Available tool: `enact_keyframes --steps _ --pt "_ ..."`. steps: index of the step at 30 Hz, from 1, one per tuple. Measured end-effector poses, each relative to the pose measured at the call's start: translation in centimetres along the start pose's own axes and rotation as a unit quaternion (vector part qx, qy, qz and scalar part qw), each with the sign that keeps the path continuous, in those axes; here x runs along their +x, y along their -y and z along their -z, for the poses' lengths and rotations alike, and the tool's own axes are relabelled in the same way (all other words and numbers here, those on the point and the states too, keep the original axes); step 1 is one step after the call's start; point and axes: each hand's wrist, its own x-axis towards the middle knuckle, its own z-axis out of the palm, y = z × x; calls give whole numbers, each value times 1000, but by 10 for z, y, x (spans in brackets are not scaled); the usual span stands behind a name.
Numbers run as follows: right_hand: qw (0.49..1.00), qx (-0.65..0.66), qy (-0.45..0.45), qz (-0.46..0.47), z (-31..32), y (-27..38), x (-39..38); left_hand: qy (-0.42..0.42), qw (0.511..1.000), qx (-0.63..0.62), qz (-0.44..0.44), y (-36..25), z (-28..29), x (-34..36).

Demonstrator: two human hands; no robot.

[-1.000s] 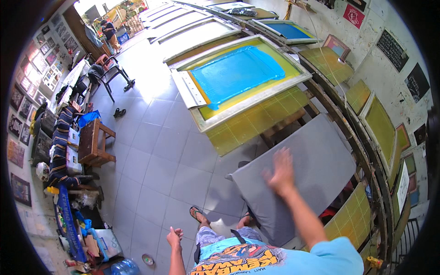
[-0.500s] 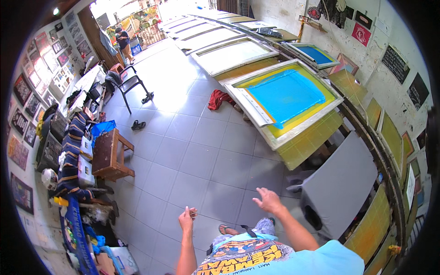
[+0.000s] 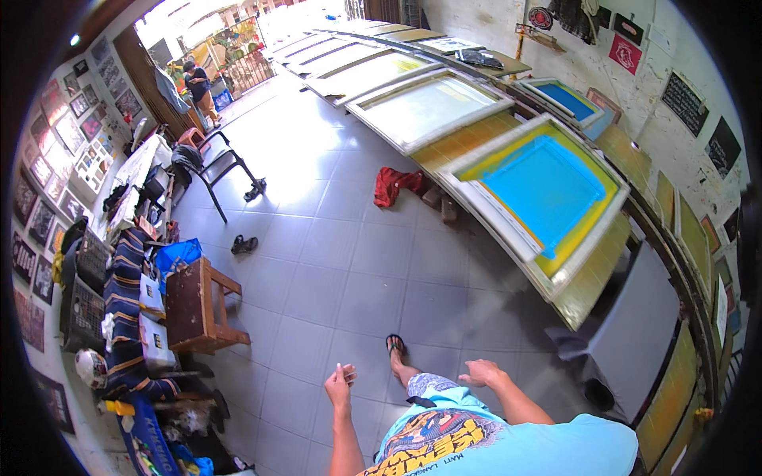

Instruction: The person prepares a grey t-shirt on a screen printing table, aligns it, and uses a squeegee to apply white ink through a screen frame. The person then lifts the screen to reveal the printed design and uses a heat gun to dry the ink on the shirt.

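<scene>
My left hand [image 3: 340,384] hangs in the air over the floor in front of my body, fingers loosely bent and slightly apart, with nothing seen in it. My right hand [image 3: 482,373] is also raised over the floor, fingers stretched out, touching nothing. Nearest to it is a dark grey cloth [image 3: 639,325] draped over a board on the right. Beyond that, a screen-printing frame [image 3: 548,283] with bright blue ink [image 3: 544,190] and a yellow-green border lies on the long row of boards. A pale strip like a squeegee [image 3: 508,218] rests along its left side.
Another screen frame [image 3: 432,107] lies farther along the row. A red cloth [image 3: 397,186] is on the tiled floor beside it. To the left stand a wooden stool [image 3: 190,309], a black chair [image 3: 218,170] and sandals [image 3: 244,243]. A person [image 3: 200,94] stands near the gate.
My view has shifted forward and one foot now shows stepping ahead on the tiles. My right hand has lowered slightly; both hands remain free of objects.
</scene>
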Motion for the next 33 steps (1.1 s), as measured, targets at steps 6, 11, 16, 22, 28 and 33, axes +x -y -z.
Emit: enact_keyframes --steps 6,11,16,22,28,33 --pt "996 3 -66 60 145 119 106 -67 998 -4 14 -50 57 114" --pt "970 -94 -146 170 276 245 194 -150 987 -39 49 -90 103 185" --pt "944 -80 -158 278 359 360 276 -204 966 -121 106 -70 139 266" --pt "961 -37 -143 233 432 466 368 -238 921 -264 161 -80 196 400" --pt "978 -48 -109 173 503 543 435 -201 971 -111 72 -235 250 607" --pt "967 61 -180 168 564 597 497 -116 992 -38 -10 -391 237 789"
